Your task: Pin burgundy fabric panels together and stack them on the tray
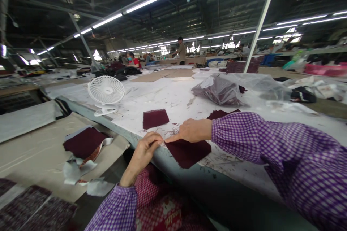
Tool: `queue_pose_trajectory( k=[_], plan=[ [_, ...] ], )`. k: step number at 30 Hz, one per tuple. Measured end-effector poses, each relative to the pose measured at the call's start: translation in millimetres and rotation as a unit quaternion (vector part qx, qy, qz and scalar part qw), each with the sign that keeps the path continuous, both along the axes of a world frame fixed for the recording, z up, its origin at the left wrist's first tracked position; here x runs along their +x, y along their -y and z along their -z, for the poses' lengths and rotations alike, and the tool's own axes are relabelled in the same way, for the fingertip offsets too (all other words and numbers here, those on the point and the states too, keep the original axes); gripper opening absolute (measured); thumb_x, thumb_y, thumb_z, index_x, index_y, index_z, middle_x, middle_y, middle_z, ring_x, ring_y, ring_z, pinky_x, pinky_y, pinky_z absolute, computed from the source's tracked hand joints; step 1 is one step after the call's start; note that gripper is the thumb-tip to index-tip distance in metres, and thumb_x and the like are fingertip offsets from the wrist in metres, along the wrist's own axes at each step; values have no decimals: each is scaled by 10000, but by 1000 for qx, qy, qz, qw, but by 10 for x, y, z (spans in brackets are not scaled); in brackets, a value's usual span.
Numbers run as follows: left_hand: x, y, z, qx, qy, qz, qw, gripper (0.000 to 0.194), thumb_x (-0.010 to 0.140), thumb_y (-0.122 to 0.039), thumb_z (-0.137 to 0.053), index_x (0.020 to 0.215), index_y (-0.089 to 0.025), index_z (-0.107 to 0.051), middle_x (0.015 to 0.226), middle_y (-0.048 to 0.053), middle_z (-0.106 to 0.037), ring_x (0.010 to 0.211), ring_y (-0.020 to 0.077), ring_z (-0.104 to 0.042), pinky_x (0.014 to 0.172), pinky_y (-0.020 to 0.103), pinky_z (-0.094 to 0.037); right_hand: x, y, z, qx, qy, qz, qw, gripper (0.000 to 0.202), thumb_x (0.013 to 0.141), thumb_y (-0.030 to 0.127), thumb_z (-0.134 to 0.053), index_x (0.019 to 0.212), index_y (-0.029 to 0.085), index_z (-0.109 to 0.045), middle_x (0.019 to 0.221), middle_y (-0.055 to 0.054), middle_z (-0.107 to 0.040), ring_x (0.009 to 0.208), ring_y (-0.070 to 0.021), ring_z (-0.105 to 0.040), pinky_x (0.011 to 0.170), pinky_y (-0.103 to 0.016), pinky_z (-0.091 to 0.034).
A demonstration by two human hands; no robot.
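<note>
A maroon fabric piece (188,152) lies at the near edge of the table, one corner hanging over it. My left hand (145,151) pinches at the left corner of this piece, thumb and forefinger together; exactly what is between the fingertips is too small to make out fully. From the other side, my right hand (193,130) rests on the fabric's upper edge, its index finger stretched out to that same corner and the other fingers partly hidden. Just beyond the hands is a stacked maroon fabric piece (155,118). More dark maroon fabric (221,113) shows behind my right wrist.
A white fan (106,91) stands at the table's left edge. Clear plastic bags (219,90) lie further back. On a lower surface at left are maroon fabric (85,142) and pale scraps (100,187). A slanting post (261,21) rises at right; people work far off.
</note>
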State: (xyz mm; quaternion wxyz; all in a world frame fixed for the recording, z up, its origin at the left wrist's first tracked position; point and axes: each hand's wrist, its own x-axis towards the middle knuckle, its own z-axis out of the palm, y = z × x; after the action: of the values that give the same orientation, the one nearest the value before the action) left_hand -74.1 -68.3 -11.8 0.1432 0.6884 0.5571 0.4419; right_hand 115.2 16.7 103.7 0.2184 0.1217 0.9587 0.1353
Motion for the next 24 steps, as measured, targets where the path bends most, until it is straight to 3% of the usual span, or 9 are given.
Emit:
queue_pose_trajectory(
  k=[4, 8, 11, 14, 19, 21, 24],
  plan=[
    [-41, -72, 40, 15, 39, -72, 997, 202, 896, -293, -473, 989, -195, -623, 953, 36, -628, 830, 157, -585, 770, 288, -462, 56, -19, 159, 14, -56, -40, 998, 562, 924, 78, -322, 1421, 329, -396, 838, -83, -668, 707, -180, -605, 607, -276, -379],
    [-110, -264, 21, 71, -89, -146, 983, 223, 845, -273, -532, 1023, -192, -638, 1094, 66, -622, 968, 212, -566, 871, 358, -461, 121, -129, 285, 11, -122, 5, 992, 494, 933, 205, -413, 1415, 314, -401, 958, -116, -655, 786, -207, -615, 667, -301, -408],
    [-204, -429, 3, 57, -200, -163, 964, 224, 833, -292, -554, 1004, -183, -648, 1052, 76, -647, 1026, 250, -548, 928, 406, -437, 134, -268, 344, -77, -159, 64, 982, 477, 873, 320, -552, 1343, 273, -481, 1051, -116, -628, 897, -222, -595, 749, -317, -420],
    [-278, -551, -10, 25, -259, -154, 953, 207, 864, -268, -497, 978, -190, -652, 984, 66, -654, 970, 228, -575, 885, 371, -458, 157, -398, 366, -170, -183, 90, 964, 360, 829, 329, -604, 1166, 202, -589, 970, -78, -631, 901, -208, -566, 767, -301, -409],
    [-286, -618, -61, 18, -336, -163, 928, 226, 884, -212, -427, 868, -210, -652, 950, 61, -652, 933, 219, -575, 827, 334, -457, 481, -602, 128, -262, -215, 71, 938, 198, 823, 316, -587, 892, 132, -606, 799, -31, -590, 710, -141, -516, 632, -245, -379],
    [-284, -620, -81, 16, -345, -168, 923, 231, 883, -199, -415, 848, -207, -643, 935, 67, -650, 921, 222, -571, 812, 333, -455, 748, -720, -33, -272, -237, 107, 927, 222, 836, 348, -550, 855, 129, -585, 757, -19, -577, 663, -130, -495, 592, -240, -362],
    [-309, -623, -90, 15, -336, -165, 927, 195, 876, -257, -453, 919, -196, -633, 958, 76, -646, 936, 239, -564, 810, 347, -458, 1206, -931, -190, -284, -274, 180, 901, 267, 854, 369, -499, 934, 135, -599, 877, -46, -626, 754, -149, -546, 654, -246, -398]
  ],
)
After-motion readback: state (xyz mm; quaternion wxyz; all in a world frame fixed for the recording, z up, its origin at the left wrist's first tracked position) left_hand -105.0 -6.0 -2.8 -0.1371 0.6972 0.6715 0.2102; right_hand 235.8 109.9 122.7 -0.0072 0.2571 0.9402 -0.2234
